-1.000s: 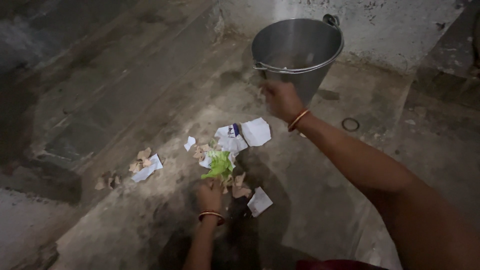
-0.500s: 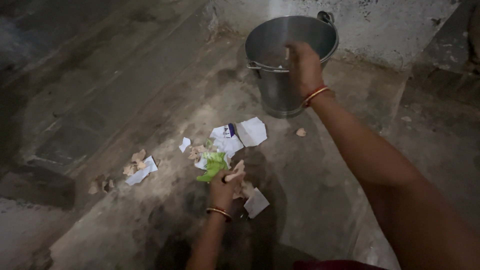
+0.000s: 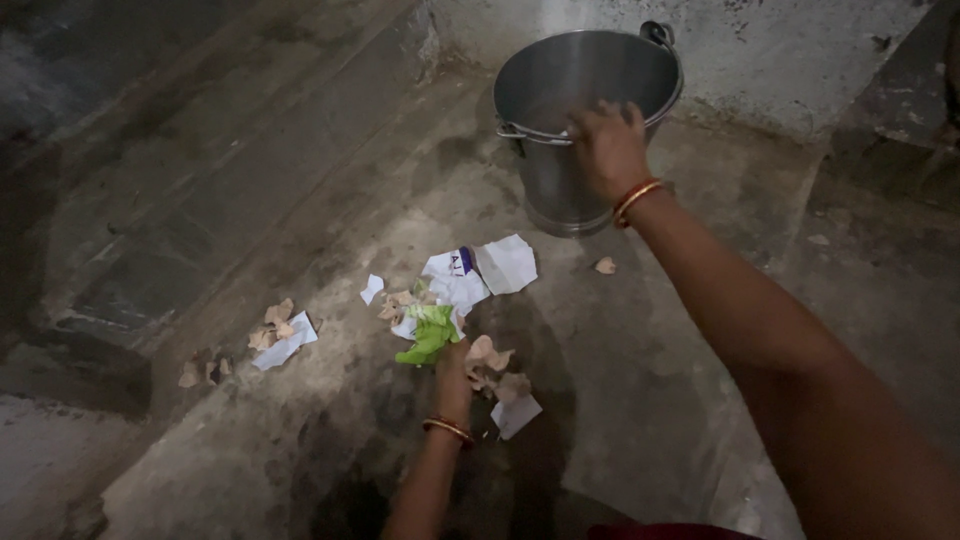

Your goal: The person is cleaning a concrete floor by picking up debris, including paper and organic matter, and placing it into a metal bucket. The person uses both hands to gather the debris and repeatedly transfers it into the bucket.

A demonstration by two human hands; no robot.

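Dark stone floor (image 3: 250, 200) with scraps and a steel bucket (image 3: 585, 110) at the far wall.
Right hand (image 3: 607, 147) hangs over the bucket rim, fingers loosely spread; left hand (image 3: 455, 372) pinches brown scraps (image 3: 492, 362) beside the green wrapper (image 3: 428, 335).

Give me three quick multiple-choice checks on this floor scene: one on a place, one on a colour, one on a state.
1. Where is the right hand?
A. At the rim of the metal bucket
B. On the green scrap
C. Flat on the floor

2. What colour is the crumpled scrap beside the left hand?
A. Red
B. Green
C. Blue

3. How does the bucket stand?
A. Tipped on its side
B. Upside down
C. Upright, mouth open

Answers: 1 A, the hand lies over the near rim. 2 B, it is bright green among white paper pieces. 3 C, its open mouth faces up.
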